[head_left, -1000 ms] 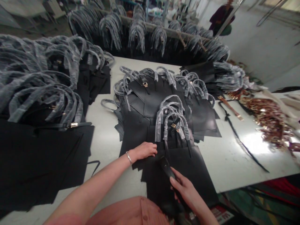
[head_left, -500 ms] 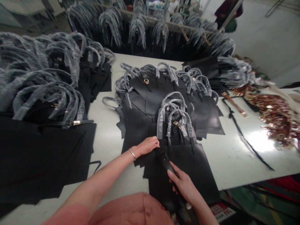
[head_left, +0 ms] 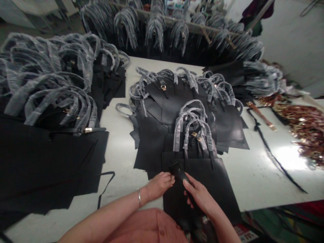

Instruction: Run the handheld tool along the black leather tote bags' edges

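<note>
In the head view, my right hand [head_left: 198, 194] is wrapped round a long black handheld tool [head_left: 180, 172] with a flat, squared head; its exact kind is unclear. The tool's head lies over the upper left part of a black leather bag panel [head_left: 215, 189]. Close beside that head, my left hand [head_left: 160, 185] has its fingers bent together on the panel's left edge; the fingertips are partly hidden. Plastic-wrapped handles [head_left: 198, 126] with gold buckles stand up at the panel's top.
More black bag pieces [head_left: 177, 106] with wrapped handles lie behind. A large stack [head_left: 63, 152] covers the left side. Brown straps [head_left: 307, 130] with gold fittings and a thin black cord [head_left: 273, 157] are at the right. Wrapped handles hang on a rack [head_left: 174, 25] at the back.
My left hand has moved down toward me along the panel's left edge. My right hand keeps the black tool in nearly the same place. The view has shifted slightly.
</note>
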{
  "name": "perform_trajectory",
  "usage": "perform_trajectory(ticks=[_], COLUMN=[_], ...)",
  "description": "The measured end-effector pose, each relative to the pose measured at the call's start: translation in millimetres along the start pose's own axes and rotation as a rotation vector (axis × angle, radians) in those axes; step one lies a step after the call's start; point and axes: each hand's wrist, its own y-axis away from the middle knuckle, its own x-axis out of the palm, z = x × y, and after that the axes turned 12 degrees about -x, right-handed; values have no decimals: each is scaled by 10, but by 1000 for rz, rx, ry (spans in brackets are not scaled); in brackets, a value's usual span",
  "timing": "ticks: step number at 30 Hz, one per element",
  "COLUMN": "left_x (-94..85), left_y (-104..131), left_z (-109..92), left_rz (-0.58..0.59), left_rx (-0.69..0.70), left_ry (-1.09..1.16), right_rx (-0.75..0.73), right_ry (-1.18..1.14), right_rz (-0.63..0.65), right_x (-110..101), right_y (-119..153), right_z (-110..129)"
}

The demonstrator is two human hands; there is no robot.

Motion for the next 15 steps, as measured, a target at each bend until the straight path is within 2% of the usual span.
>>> perform_trajectory(ticks=[4, 11, 15], left_x=[23, 15, 9], left_y=[-8, -2, -22], left_z=[17, 23, 16], left_rz=[-3, -15, 37], left_rx=[22, 15, 10], left_ry=[-52, -32, 9], right_rx=[-21, 21, -31], right_ry=[11, 21, 99], right_rz=[-11, 107, 133], right_x=[62, -35, 118], right_y=[-175, -75, -239], right_z=[186, 246, 421])
